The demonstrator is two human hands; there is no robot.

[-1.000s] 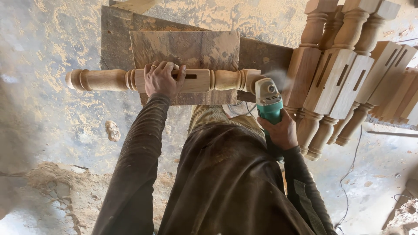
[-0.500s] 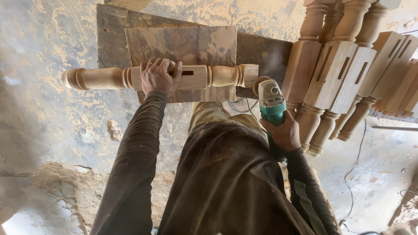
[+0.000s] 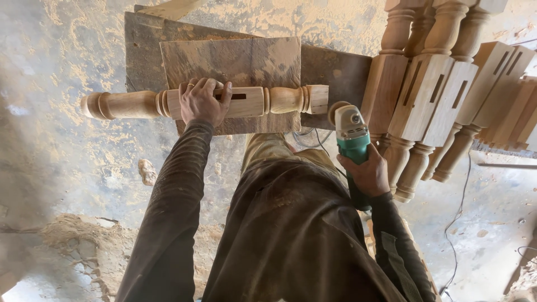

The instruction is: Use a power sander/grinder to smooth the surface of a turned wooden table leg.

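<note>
The left hand presses down, fingers wrapped over the square block of a turned wooden leg, pinning it flat across a dusty board at twelve o'clock. The right hand is clamped around a green grinder, held off the leg's end at two o'clock, beside stacked legs.

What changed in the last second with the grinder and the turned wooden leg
The right hand drew the green grinder away from the end of the turned leg, and the dust there cleared. The left hand kept its grip on the leg, which stayed on the board.
</note>
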